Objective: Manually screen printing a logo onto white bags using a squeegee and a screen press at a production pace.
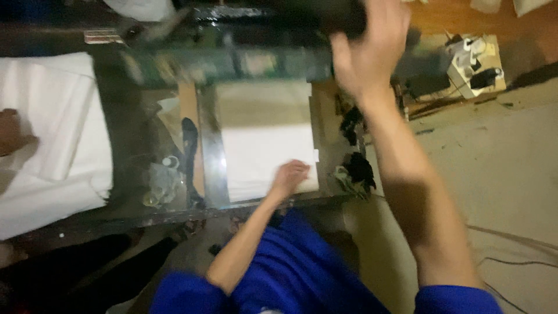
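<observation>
A stack of white paper sheets lies on a dark metal machine bed in front of me. My left hand rests on the near right corner of the top sheet, fingers curled down onto it. My right hand is raised high and reaches up to a dark part at the top of the machine. Its fingers close over that part. The picture is blurred, so the grip is not sharp.
A large pile of white paper lies at the left, with another person's hand on it. Dark rags sit right of the stack. A small white box with cables stands on the floor at the upper right.
</observation>
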